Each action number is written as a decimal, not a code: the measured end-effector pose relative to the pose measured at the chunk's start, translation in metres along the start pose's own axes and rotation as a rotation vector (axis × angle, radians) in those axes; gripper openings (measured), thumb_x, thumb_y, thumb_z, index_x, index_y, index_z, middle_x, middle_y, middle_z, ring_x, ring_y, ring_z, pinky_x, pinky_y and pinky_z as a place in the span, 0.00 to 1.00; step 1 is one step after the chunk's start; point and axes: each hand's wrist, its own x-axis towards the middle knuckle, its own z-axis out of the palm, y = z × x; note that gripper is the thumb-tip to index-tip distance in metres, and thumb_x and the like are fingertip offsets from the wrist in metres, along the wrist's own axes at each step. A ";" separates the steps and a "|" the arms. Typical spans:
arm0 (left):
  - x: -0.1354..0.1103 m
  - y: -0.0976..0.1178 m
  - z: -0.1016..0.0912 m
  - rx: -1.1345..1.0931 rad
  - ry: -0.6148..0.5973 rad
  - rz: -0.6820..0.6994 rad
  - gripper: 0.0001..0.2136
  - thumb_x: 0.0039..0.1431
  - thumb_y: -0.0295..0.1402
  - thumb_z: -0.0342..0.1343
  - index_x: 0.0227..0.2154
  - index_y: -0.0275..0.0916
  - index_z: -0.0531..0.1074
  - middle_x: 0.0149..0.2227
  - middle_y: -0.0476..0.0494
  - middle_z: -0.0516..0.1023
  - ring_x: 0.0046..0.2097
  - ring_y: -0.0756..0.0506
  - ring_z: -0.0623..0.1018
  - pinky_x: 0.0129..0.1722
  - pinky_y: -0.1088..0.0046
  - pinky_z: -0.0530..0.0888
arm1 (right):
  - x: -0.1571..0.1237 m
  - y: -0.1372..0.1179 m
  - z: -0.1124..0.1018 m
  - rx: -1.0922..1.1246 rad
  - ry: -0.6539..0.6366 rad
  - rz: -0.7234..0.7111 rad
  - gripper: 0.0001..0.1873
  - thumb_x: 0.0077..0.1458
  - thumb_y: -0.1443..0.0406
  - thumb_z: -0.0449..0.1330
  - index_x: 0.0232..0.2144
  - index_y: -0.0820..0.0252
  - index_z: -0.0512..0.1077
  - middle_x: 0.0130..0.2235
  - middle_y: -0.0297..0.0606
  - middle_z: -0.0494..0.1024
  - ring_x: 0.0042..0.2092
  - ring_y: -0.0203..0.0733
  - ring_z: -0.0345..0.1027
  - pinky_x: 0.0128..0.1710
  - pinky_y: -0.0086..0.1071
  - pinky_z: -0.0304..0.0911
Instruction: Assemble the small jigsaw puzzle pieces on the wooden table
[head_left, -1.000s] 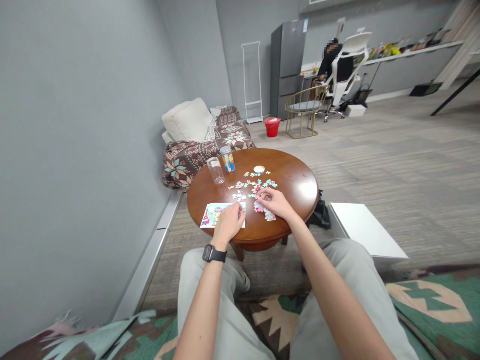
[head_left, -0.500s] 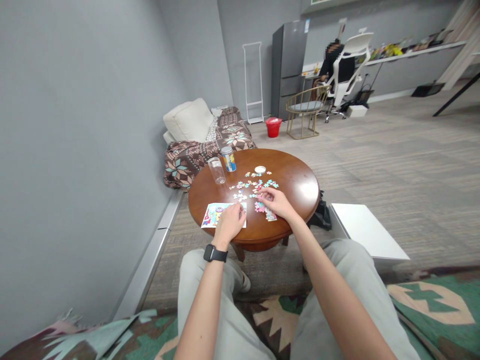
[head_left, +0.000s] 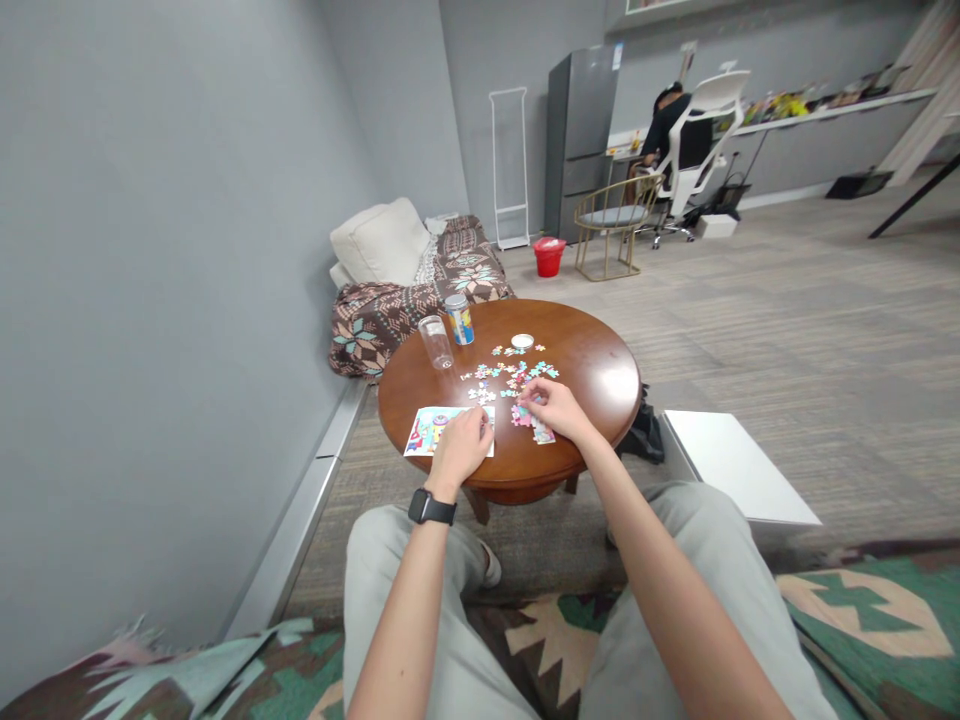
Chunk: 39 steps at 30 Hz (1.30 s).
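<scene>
My left hand (head_left: 463,446), with a dark watch at the wrist, rests curled on a colourful picture sheet (head_left: 424,430) at the table's near left. Its fingers are closed, and anything inside them is hidden. My right hand (head_left: 556,408) is bent over a small joined patch of jigsaw puzzle (head_left: 543,435). Its thumb and fingertips pinch together at the patch's upper left edge, seemingly on a puzzle piece that is mostly covered. Loose puzzle pieces (head_left: 482,395) lie scattered beyond both hands on the round wooden table (head_left: 592,345).
A clear glass (head_left: 436,343) and a printed can (head_left: 460,320) stand at the table's back left. Behind the pieces lies a round lid (head_left: 523,342). A white box (head_left: 739,465) is on the floor to the right. A person (head_left: 664,125) sits far back.
The view has shifted very slightly. Both hands keep nearly the same places, and the right fingertips have moved only a little over the puzzle patch.
</scene>
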 end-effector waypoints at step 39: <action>-0.001 0.005 -0.007 0.017 -0.025 -0.017 0.05 0.65 0.28 0.47 0.37 0.39 0.68 0.38 0.41 0.77 0.42 0.42 0.76 0.44 0.65 0.69 | -0.002 -0.009 -0.005 -0.080 -0.024 -0.034 0.10 0.50 0.57 0.64 0.29 0.57 0.78 0.34 0.38 0.80 0.37 0.43 0.72 0.43 0.38 0.66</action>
